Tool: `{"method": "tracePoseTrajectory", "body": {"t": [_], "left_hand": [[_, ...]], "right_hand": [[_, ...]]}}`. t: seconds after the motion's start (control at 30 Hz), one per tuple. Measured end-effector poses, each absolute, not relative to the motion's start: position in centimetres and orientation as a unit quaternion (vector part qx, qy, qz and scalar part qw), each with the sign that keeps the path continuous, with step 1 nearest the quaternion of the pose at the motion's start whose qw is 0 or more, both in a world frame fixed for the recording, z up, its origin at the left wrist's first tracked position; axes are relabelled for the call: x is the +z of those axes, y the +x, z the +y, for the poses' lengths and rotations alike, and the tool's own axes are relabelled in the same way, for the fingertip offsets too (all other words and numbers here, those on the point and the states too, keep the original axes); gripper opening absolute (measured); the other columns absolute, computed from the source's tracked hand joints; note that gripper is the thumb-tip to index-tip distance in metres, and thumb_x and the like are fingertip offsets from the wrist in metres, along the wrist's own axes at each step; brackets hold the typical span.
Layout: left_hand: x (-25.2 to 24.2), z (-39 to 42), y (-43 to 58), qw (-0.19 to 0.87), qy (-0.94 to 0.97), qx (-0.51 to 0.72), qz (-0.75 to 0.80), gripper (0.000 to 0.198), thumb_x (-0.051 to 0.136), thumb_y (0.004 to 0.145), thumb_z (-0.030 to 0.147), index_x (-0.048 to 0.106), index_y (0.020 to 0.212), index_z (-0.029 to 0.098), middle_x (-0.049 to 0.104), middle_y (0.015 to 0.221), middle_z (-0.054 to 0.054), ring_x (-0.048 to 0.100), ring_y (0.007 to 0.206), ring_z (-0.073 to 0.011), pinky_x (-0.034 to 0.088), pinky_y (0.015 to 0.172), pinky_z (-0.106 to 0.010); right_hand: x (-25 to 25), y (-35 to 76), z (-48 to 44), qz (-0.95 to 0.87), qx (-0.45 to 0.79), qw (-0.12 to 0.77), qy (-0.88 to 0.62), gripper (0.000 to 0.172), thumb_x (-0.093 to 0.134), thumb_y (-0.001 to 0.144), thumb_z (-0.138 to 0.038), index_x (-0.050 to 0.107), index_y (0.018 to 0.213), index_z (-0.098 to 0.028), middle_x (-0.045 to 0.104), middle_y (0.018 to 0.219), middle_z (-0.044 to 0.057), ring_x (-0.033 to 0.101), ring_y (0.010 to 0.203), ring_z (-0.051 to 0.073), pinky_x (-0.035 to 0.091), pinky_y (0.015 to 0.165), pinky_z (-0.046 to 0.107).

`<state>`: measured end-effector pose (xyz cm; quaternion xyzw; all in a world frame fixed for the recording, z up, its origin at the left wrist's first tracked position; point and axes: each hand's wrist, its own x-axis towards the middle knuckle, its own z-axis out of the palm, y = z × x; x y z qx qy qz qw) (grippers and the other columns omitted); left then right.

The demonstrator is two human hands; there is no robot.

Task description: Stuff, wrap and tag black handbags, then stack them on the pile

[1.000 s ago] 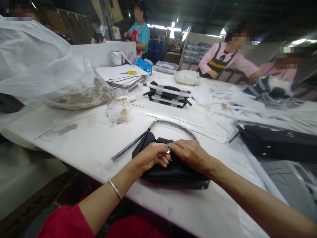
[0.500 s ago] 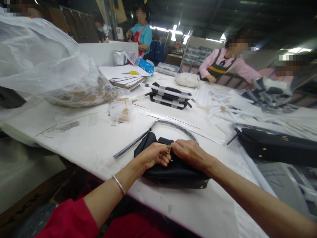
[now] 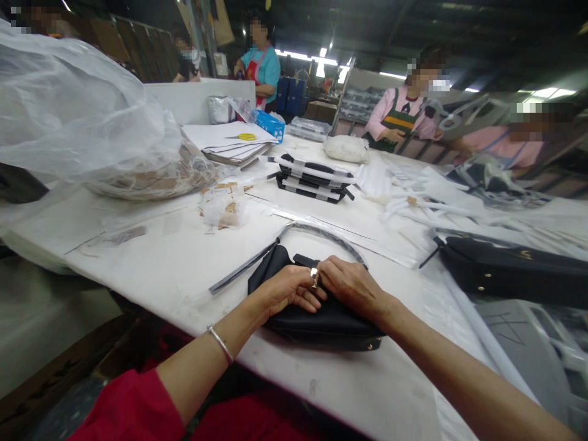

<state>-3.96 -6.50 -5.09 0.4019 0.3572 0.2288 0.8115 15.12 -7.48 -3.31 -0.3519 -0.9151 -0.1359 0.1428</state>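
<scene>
A black handbag (image 3: 316,334) rests on the table close in front of me, with small gold studs at its lower right corner. Its strap (image 3: 337,231), wrapped in clear plastic, arches up behind it. At the top of the bag, my left hand (image 3: 291,288) pinches a shiny gold-coloured metal buckle (image 3: 314,277) between thumb and finger, its other fingers curled over the leather. Pressed up against the buckle from the right is my right hand (image 3: 351,285), its fingers closed on the same spot; a dark tab (image 3: 305,261) shows just behind. The fingertips hide the exact grip.
Another black bag (image 3: 514,266) lies at the right above a grey wrapped item (image 3: 523,343). Further back are bundled black bags (image 3: 315,177), white tubes (image 3: 427,205), and yellow scissors (image 3: 243,136) on a paper stack (image 3: 220,138). Plastic sheeting (image 3: 92,116) bulges at left. Co-workers stand beyond.
Both hands stay at the buckle, which has tilted slightly, and the left fingers have shifted a little to the right. In the background, a person in pink has straightened and lifted a wrapped item.
</scene>
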Motion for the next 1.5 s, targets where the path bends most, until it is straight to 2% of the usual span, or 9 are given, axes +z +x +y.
{"method": "tracePoseTrajectory", "body": {"t": [0.2, 0.33, 0.4, 0.5, 0.63, 0.8, 1.13, 1.33, 1.5], "left_hand": [[-5.3, -7.2, -3.6, 0.732, 0.465, 0.28, 0.413, 0.027, 0.056, 0.08, 0.04, 0.058, 0.086, 0.013, 0.064, 0.072, -0.005, 0.061, 0.054, -0.0129, 0.053, 0.047, -0.023], [-5.2, -7.7, -3.6, 0.505, 0.591, 0.42, 0.468, 0.036, 0.062, 0.081, 0.047, 0.055, 0.101, 0.018, 0.062, 0.096, -0.007, 0.063, 0.073, -0.0167, 0.052, 0.048, -0.023], [-5.0, -7.8, -3.7, 0.466, 0.639, 0.423, 0.442, 0.036, 0.063, 0.082, 0.045, 0.057, 0.106, 0.019, 0.063, 0.104, -0.007, 0.063, 0.081, -0.0169, 0.054, 0.056, -0.023], [-5.0, -7.6, -3.6, 0.547, 0.631, 0.377, 0.4, 0.035, 0.061, 0.082, 0.048, 0.06, 0.101, 0.018, 0.065, 0.096, -0.005, 0.064, 0.079, -0.0183, 0.055, 0.06, -0.026], [-6.2, -6.5, -3.7, 0.66, 0.537, 0.354, 0.388, 0.05, 0.049, 0.083, 0.062, 0.062, 0.094, 0.015, 0.064, 0.08, -0.005, 0.065, 0.073, -0.0204, 0.057, 0.064, -0.032], [-6.9, -5.0, -3.6, 0.617, 0.591, 0.276, 0.441, 0.051, 0.062, 0.068, 0.065, 0.064, 0.085, 0.017, 0.059, 0.058, 0.001, 0.054, 0.05, -0.0157, 0.045, 0.05, -0.027], [-7.1, -4.2, -3.6, 0.627, 0.622, 0.215, 0.418, 0.048, 0.072, 0.058, 0.063, 0.061, 0.073, 0.018, 0.06, 0.062, 0.001, 0.054, 0.058, -0.0158, 0.044, 0.055, -0.026], [-8.6, -3.4, -3.4, 0.583, 0.664, 0.214, 0.415, 0.047, 0.066, 0.062, 0.067, 0.058, 0.066, 0.021, 0.061, 0.059, 0.001, 0.055, 0.055, -0.0173, 0.045, 0.055, -0.029], [-6.4, -4.6, -3.4, 0.578, 0.653, 0.219, 0.437, 0.049, 0.065, 0.064, 0.068, 0.055, 0.066, 0.02, 0.062, 0.062, 0.0, 0.058, 0.059, -0.0188, 0.048, 0.058, -0.03]], "right_hand": [[-3.8, 15.3, -7.2, -0.901, -0.075, 0.159, -0.397, 0.013, 0.044, 0.096, -0.015, 0.055, 0.089, -0.017, 0.055, 0.079, 0.002, 0.052, 0.063, 0.014, 0.034, 0.054, 0.025], [-4.3, 15.5, -7.0, -0.894, -0.032, 0.158, -0.418, 0.01, 0.044, 0.096, -0.015, 0.054, 0.093, -0.017, 0.057, 0.084, 0.004, 0.057, 0.07, 0.015, 0.04, 0.06, 0.025], [-4.4, 15.4, -7.1, -0.895, -0.038, 0.133, -0.424, 0.008, 0.045, 0.097, -0.017, 0.053, 0.095, -0.017, 0.058, 0.085, 0.004, 0.057, 0.069, 0.016, 0.04, 0.058, 0.025], [-4.0, 15.0, -7.5, -0.897, -0.071, 0.085, -0.427, 0.008, 0.046, 0.097, -0.017, 0.053, 0.099, -0.016, 0.06, 0.085, 0.005, 0.058, 0.064, 0.015, 0.037, 0.051, 0.025], [-3.3, 14.3, -7.9, -0.906, -0.104, 0.051, -0.408, 0.012, 0.042, 0.099, -0.018, 0.052, 0.106, -0.016, 0.061, 0.087, 0.004, 0.061, 0.066, 0.017, 0.039, 0.047, 0.025], [-3.6, 14.2, -7.7, -0.91, -0.123, 0.028, -0.394, 0.017, 0.036, 0.101, -0.021, 0.051, 0.104, -0.014, 0.061, 0.092, 0.005, 0.063, 0.069, 0.018, 0.045, 0.046, 0.026], [-4.5, 14.3, -8.5, -0.897, -0.143, 0.088, -0.41, 0.018, 0.036, 0.1, -0.028, 0.05, 0.106, -0.018, 0.063, 0.088, 0.004, 0.065, 0.064, 0.018, 0.047, 0.042, 0.025], [-5.4, 14.6, -8.2, -0.893, -0.116, 0.109, -0.422, 0.024, 0.036, 0.099, -0.037, 0.053, 0.103, -0.02, 0.067, 0.09, 0.003, 0.065, 0.065, 0.019, 0.044, 0.043, 0.025], [-5.1, 15.0, -8.4, -0.879, -0.04, 0.18, -0.44, 0.02, 0.051, 0.093, -0.034, 0.056, 0.108, -0.021, 0.069, 0.101, 0.004, 0.067, 0.084, 0.02, 0.05, 0.062, 0.027]]}}
